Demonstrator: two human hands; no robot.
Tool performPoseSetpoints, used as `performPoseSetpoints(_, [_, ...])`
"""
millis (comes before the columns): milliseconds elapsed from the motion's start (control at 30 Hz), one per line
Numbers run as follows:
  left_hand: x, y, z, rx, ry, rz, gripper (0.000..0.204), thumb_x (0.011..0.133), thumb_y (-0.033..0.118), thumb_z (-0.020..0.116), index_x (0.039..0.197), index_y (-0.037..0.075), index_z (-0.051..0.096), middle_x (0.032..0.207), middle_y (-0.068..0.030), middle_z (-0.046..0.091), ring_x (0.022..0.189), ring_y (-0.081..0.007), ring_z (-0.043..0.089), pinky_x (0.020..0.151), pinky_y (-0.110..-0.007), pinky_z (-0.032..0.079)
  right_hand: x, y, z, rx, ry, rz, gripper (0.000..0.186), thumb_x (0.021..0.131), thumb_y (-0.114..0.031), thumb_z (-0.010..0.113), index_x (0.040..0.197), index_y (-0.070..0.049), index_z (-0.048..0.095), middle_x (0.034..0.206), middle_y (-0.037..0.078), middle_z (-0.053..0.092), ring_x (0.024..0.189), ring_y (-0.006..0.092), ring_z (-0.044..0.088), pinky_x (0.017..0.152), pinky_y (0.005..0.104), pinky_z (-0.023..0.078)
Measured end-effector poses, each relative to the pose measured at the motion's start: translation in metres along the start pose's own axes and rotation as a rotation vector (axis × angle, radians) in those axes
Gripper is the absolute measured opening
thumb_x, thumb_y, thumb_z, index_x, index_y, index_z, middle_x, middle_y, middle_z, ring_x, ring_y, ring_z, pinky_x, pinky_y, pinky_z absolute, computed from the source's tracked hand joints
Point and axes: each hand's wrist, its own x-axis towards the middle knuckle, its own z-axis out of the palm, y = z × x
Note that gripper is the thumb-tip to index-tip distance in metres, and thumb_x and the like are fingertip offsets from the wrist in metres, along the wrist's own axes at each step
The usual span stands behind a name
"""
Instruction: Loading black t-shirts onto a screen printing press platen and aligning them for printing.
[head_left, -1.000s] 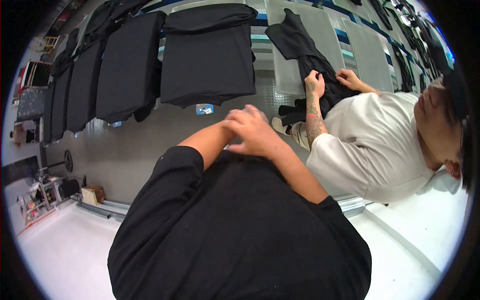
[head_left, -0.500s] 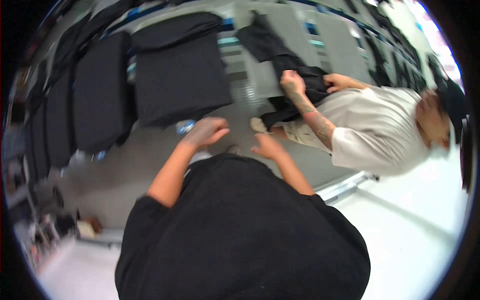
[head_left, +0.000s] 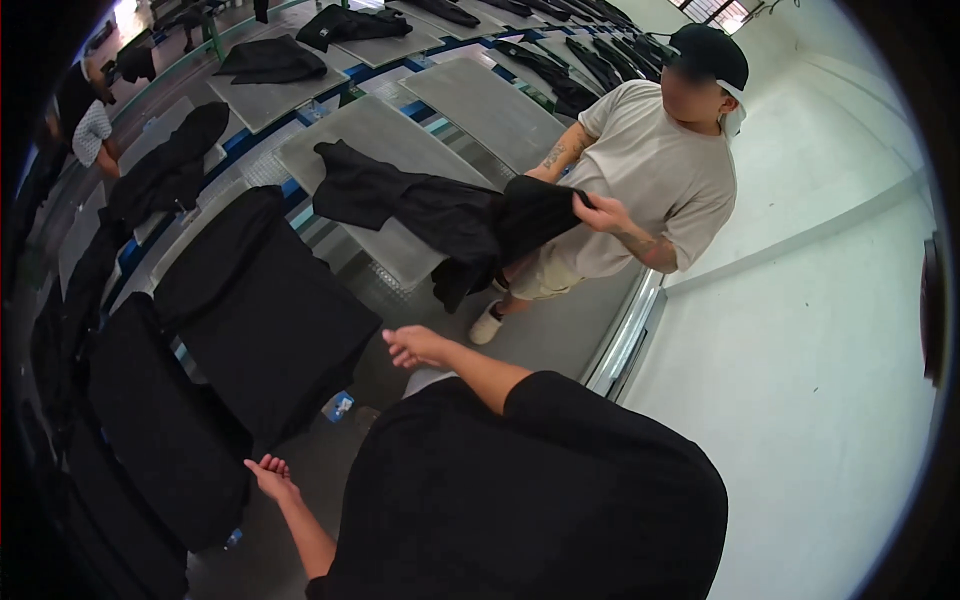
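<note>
Two black T-shirt-like garments lie on boards at my left. My left hand (head_left: pixel 274 477) is beside the near corner of the closer black garment (head_left: pixel 275 315), fingers loosely curled and apart, with no cloth visible in them. My right hand (head_left: pixel 418 347) hovers just off that garment's other near corner, its fingers half bent and holding nothing I can see. The garment is spread smooth over its board, its far end folded or bunched. Another dark garment (head_left: pixel 160 430) covers the neighbouring board on the left.
A person in a light shirt and dark cap (head_left: pixel 660 170) stands ahead, lifting part of a black garment (head_left: pixel 410 200) from a grey board (head_left: pixel 360 125). More boards with dark clothes run in rows behind. A white wall (head_left: pixel 800 400) stands at right; another person (head_left: pixel 90 120) is far left.
My view has turned, so the boards sit differently in it. My hands have moved apart, toward the garment's near corners. The other person now holds the black cloth up higher.
</note>
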Motion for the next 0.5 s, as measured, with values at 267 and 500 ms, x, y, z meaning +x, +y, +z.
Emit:
performPoseSetpoints(267, [0.061, 0.0, 0.008, -0.027, -0.248, -0.13, 0.038, 0.09, 0.048, 0.075, 0.096, 0.012, 0.065, 0.082, 0.0004, 0.056, 0.074, -0.0148, 0.054, 0.068, -0.03, 0.046, 0.054, -0.039, 0.031, 0.418, 0.21, 0.006, 0.067, 0.095, -0.063, 0.058, 0.125, -0.003, 0.061, 0.118, 0.013, 0.065, 0.082, 0.0233, 0.066, 0.07, 0.036, 0.054])
performPoseSetpoints(500, [0.048, -0.008, -0.004, -0.221, -0.225, -0.269, 0.036, 0.088, 0.044, 0.079, 0.095, 0.011, 0.065, 0.083, 0.0, 0.061, 0.075, -0.0139, 0.059, 0.069, -0.03, 0.05, 0.074, -0.043, 0.032, 0.537, 0.328, 0.084, 0.048, 0.101, -0.054, 0.051, 0.108, -0.008, 0.064, 0.101, 0.01, 0.064, 0.088, 0.0282, 0.064, 0.082, 0.0438, 0.052])
